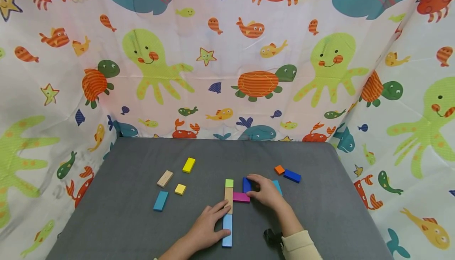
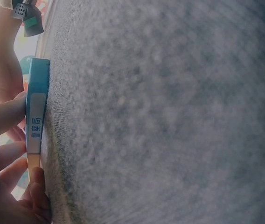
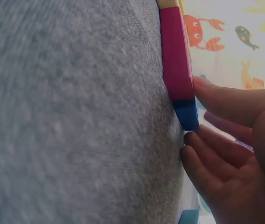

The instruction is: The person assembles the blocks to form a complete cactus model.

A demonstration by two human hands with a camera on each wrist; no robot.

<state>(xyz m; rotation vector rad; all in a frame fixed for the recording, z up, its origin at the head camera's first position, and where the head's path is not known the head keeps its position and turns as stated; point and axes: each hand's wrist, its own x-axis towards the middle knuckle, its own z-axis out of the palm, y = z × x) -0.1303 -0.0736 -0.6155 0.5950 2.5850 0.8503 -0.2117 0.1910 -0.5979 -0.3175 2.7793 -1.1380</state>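
A light blue block, a wooden block and a light green block lie end to end in a line. My left hand rests along this line, its thumb touching the light blue block and its fingertips on the wooden one. A magenta block reaches right from the wooden block. Above its right end stands a dark blue block. My right hand holds that dark blue block between thumb and fingers, with the thumb also by the end of the magenta block.
Left on the grey table lie a yellow block, a small yellow block, a wooden block and a teal block. At right are an orange block, another dark blue block and a partly hidden light blue block.
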